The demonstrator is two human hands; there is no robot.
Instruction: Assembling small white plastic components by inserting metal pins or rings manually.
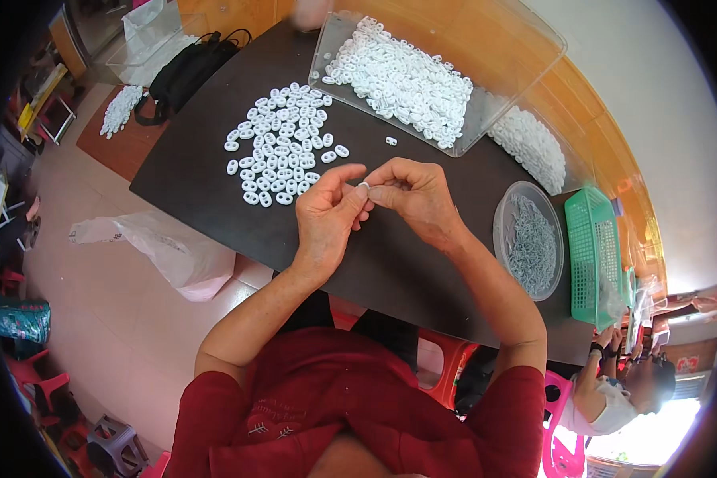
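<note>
My left hand [327,217] and my right hand [421,201] meet above the dark table [398,271]. Between their fingertips is a small white piece [364,185], mostly covered, so its full shape is hidden. The left thumb and fingers press on it, with the index finger stretched beyond; the right thumb and index finger pinch its other side. Left of the hands, several white oval pieces with two holes each [283,147] lie spread in a group. One small white piece [391,141] lies alone just beyond the right hand.
A clear bin [486,131] of white pieces stands at the back, with more white pieces [530,147] beside it. To the right are a round tub [499,231] of grey metal screws and a green basket [585,263]. A black bag [187,80] sits far left; another person [613,398] sits right.
</note>
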